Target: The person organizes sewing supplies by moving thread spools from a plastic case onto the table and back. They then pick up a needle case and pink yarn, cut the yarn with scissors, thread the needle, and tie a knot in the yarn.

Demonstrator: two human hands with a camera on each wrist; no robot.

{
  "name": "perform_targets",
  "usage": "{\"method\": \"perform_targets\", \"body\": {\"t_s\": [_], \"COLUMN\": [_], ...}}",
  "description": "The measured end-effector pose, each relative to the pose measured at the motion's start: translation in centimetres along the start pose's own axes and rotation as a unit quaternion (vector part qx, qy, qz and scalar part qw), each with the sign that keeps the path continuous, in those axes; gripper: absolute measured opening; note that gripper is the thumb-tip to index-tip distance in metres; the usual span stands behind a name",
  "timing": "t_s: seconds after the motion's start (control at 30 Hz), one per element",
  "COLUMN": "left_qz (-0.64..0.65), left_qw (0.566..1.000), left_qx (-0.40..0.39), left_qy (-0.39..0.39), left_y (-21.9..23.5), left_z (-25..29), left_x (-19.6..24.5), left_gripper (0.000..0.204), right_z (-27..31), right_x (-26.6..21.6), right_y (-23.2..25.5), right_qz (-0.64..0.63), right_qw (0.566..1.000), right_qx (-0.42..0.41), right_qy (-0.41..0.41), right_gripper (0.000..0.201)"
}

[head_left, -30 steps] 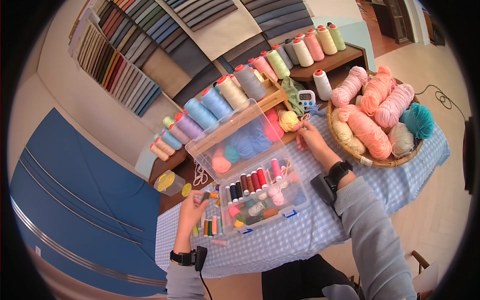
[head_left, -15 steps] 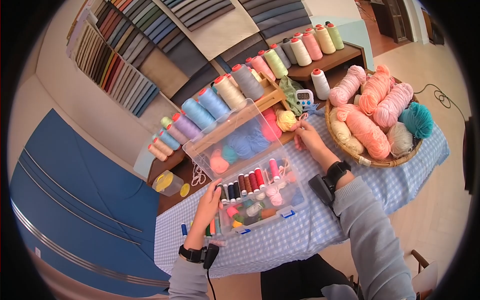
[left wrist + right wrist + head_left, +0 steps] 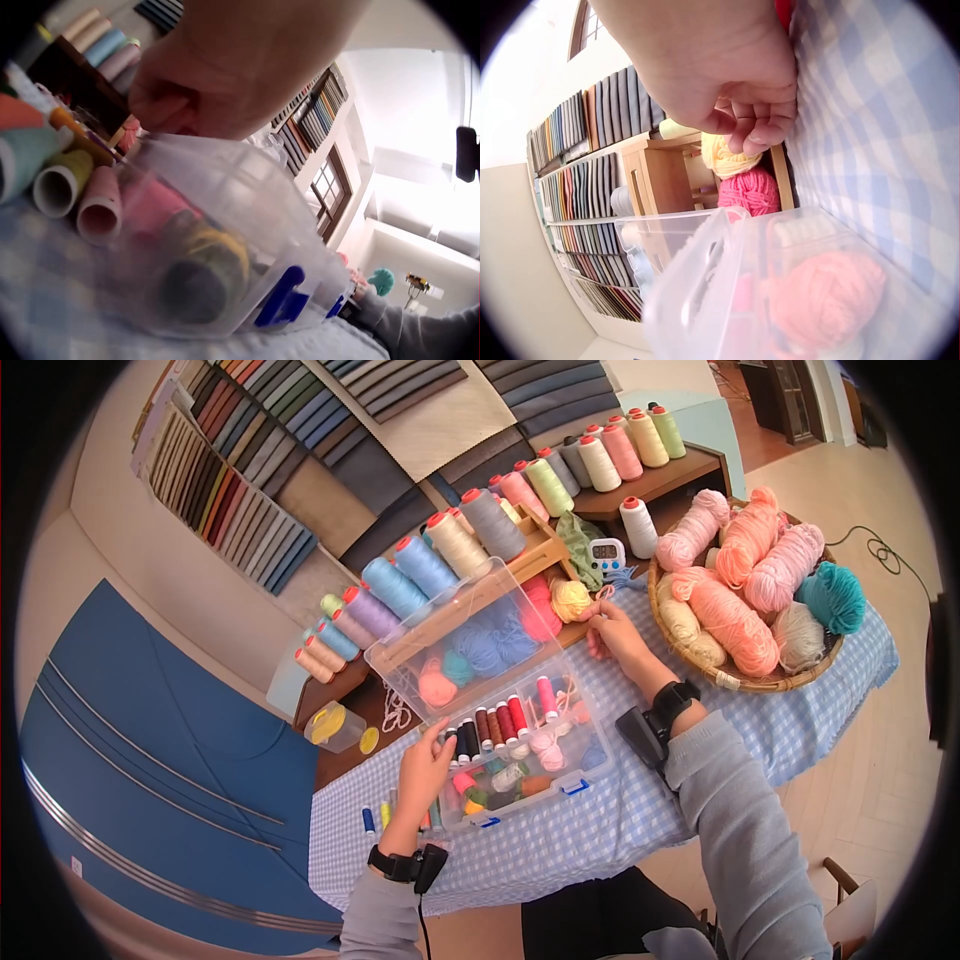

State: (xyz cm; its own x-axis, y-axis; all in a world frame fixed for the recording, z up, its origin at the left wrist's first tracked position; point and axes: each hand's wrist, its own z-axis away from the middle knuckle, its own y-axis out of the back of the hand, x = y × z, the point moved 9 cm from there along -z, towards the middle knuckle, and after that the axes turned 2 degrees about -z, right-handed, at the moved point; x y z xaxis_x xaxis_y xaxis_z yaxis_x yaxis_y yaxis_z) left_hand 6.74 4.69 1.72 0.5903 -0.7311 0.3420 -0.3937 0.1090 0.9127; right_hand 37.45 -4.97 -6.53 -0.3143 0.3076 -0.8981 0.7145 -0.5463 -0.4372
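My left hand (image 3: pixel 424 772) is at the left end of a row of thread spools (image 3: pixel 490 730) in the open clear plastic box (image 3: pixel 608 760). Its fingers are curled about a dark spool there, mostly hidden by the hand. From the left wrist view, the curled hand (image 3: pixel 217 82) is above the box's end wall. My right hand (image 3: pixel 622 637) stays beyond the box's far right corner, its fingers loosely curled with nothing seen in them. The nearest thing to it is a yellow yarn ball (image 3: pixel 724 155), with a pink yarn ball (image 3: pixel 748 193) beside that.
A wicker basket (image 3: pixel 735 682) of yarn skeins stands on the right. Large thread cones (image 3: pixel 465 545) line the wooden rack behind the raised lid (image 3: pixel 470 650). More small spools (image 3: pixel 368 820) stand on the checked cloth at the left, near a clear tub (image 3: pixel 335 727). A timer (image 3: pixel 607 553) sits behind.
My left hand has carried a dark spool from the loose spools on the left over to the row's left end in the box. The right hand has stayed in place.
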Motion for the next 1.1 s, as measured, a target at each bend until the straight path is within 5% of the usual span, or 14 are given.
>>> {"method": "perform_targets", "body": {"t_s": [0.17,0.3,0.37,0.57,0.63,0.67,0.8,1.03,1.1], "left_qz": [0.235,0.329,0.460,0.377,0.152,0.107,0.084,0.182,0.325], "left_qw": [0.971,0.932,0.869,0.921,0.973,0.981,0.987,0.973,0.940], "left_qx": [0.036,0.037,0.080,0.089,0.165,0.138,0.115,0.119,0.104], "left_qy": [0.016,0.147,0.162,0.048,-0.063,-0.079,-0.071,-0.078,0.021], "left_y": [1.5,3.7,4.3,1.8,3.0,2.2,0.6,2.1,3.7], "left_z": [-0.9,-0.4,-0.2,-1.3,-0.8,-1.2,-1.3,-1.7,-1.6], "left_x": [-2.8,-5.8,-7.3,-3.4,-0.3,-0.7,-0.7,-2.9,-5.6], "left_gripper": [0.031,0.026,0.029,0.063,0.085,0.103,0.113,0.092,0.078], "right_z": [0.2,0.2,0.3,0.3,0.6,0.7,0.9,0.9,1.0], "right_x": [0.0,-0.1,-0.2,-0.2,-0.4,-0.5,-0.6,-0.9,-1.0], "right_y": [0.1,0.0,0.1,0.0,-0.3,-0.3,-0.6,-0.8,-0.9], "right_qz": [-0.001,-0.002,0.006,0.008,-0.001,0.009,-0.005,0.011,0.023], "right_qw": [1.000,1.000,1.000,1.000,0.999,0.999,0.999,0.999,0.998], "right_qx": [0.004,0.000,0.003,-0.013,-0.032,-0.033,-0.030,-0.046,-0.051], "right_qy": [-0.007,-0.003,-0.003,-0.012,-0.011,-0.011,-0.018,-0.018,-0.021], "right_gripper": [0.012,0.012,0.012,0.013,0.012,0.012,0.013,0.013,0.013]}}
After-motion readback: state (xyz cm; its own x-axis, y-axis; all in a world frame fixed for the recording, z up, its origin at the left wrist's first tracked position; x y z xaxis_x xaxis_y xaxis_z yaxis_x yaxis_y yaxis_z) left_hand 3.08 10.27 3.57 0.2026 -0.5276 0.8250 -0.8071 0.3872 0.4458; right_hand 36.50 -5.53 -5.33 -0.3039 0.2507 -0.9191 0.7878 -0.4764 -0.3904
